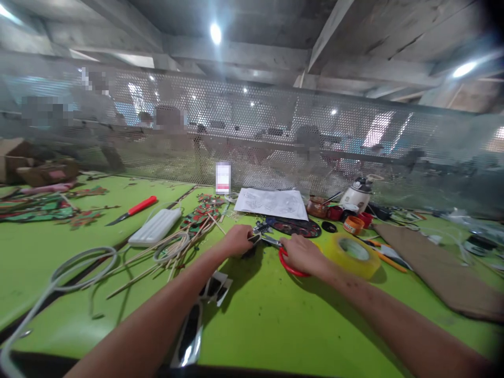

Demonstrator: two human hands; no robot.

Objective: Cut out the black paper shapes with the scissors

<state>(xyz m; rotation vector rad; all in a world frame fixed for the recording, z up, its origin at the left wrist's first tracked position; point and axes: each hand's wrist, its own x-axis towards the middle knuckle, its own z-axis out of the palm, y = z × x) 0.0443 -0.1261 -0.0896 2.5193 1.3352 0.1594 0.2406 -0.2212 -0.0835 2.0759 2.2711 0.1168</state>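
My right hand (301, 253) is closed round the red handles of the scissors (289, 266), whose blades point left toward my other hand. Fingers pinched, my left hand (239, 240) holds a small dark piece (260, 229) near the blade tips. Whether the blades touch it is too small to tell. Below my left hand, black-and-white scraps (216, 287) and a shiny dark strip (189, 336) lie on the green table (275, 325). Behind my hands are a white printed sheet (271, 202) and a dark palette (297, 227) with reddish patches.
Yellow tape roll (352, 255) and brown cardboard (437, 268) lie right, with paint jars (353, 224) and a white bottle (355, 195) behind. Left are a white power strip (155, 227), cable (84, 268), thin sticks (137, 281) and a red-handled knife (142, 206). People show through the mesh screen.
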